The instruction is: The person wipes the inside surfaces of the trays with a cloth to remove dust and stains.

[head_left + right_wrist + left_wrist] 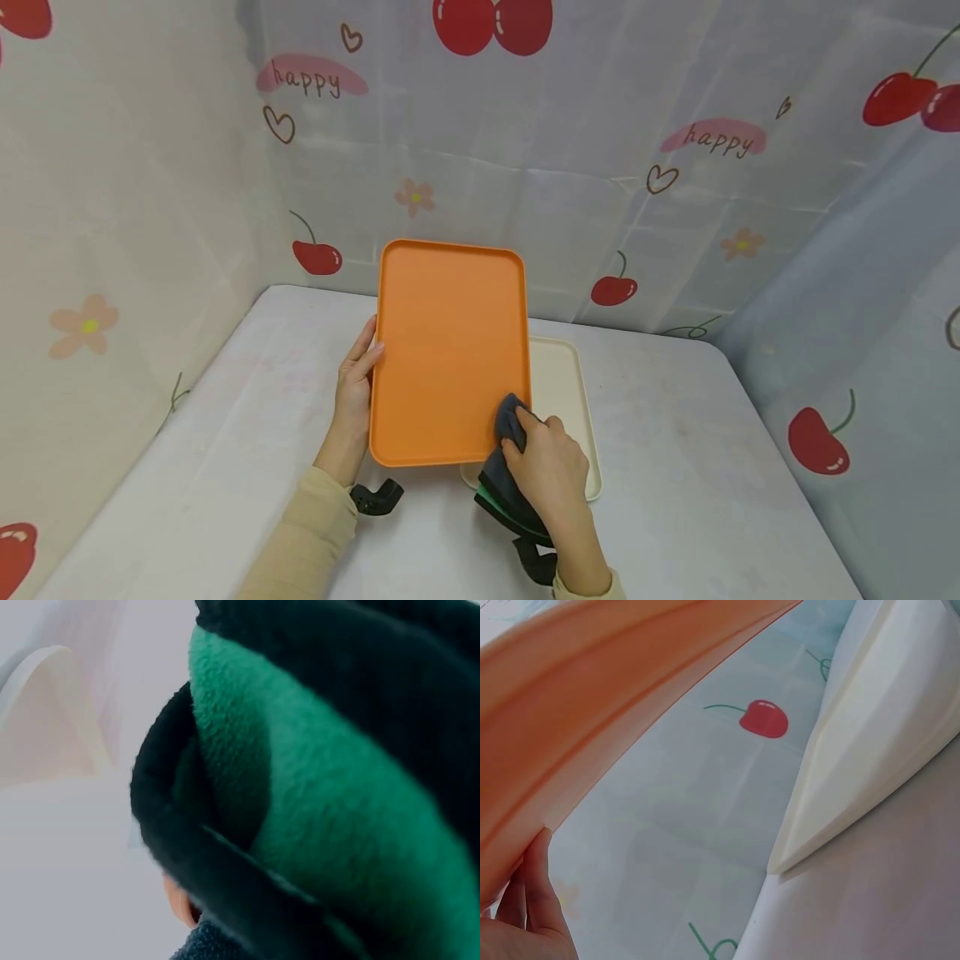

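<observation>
An orange rectangular tray (450, 350) is held tilted up above the table. My left hand (351, 404) grips its left edge, thumb on the front; in the left wrist view the fingers (540, 892) meet the tray's underside (592, 712). At the lower right corner, my right hand (551, 467) holds a folded dark grey cloth (511, 421) and presses it against the tray. The cloth's green side (322, 765) and dark border fill much of the right wrist view, hiding most of the right hand there.
Behind the orange tray, a cream tray (558, 375) lies on the white-covered table (675, 467), partly covered from sight. Curtains with a cherry print (480, 192) stand around the back and sides. Black straps (377, 497) sit at both wrists.
</observation>
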Tool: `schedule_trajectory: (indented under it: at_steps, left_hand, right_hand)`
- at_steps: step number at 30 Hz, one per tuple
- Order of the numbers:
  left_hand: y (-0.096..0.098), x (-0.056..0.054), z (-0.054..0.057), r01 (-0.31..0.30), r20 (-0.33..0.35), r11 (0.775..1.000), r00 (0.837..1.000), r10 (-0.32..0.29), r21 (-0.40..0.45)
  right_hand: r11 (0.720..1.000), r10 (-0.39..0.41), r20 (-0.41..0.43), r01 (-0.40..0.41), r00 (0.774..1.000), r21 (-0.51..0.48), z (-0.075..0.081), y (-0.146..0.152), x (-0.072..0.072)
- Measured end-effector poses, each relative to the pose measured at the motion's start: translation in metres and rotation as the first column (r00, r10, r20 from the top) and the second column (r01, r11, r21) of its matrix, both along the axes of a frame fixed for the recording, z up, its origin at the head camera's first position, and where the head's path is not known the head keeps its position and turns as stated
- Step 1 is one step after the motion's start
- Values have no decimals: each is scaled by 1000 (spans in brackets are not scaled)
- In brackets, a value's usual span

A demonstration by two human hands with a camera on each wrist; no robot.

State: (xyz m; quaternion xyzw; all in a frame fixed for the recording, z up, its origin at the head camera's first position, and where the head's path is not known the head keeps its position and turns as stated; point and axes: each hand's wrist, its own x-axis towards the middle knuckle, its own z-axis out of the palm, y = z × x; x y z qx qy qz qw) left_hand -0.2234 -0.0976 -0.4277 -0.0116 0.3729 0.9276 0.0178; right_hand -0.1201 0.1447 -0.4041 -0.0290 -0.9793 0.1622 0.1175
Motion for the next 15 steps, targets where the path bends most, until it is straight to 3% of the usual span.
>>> schedule_trajectory:
  at_steps: [15]
  left_hand:
    - [0, 2, 2, 8, -10, 1000, 1000, -8, 12]
  right_hand:
    - [999, -14, 32, 16, 999, -45, 1, -9, 0]
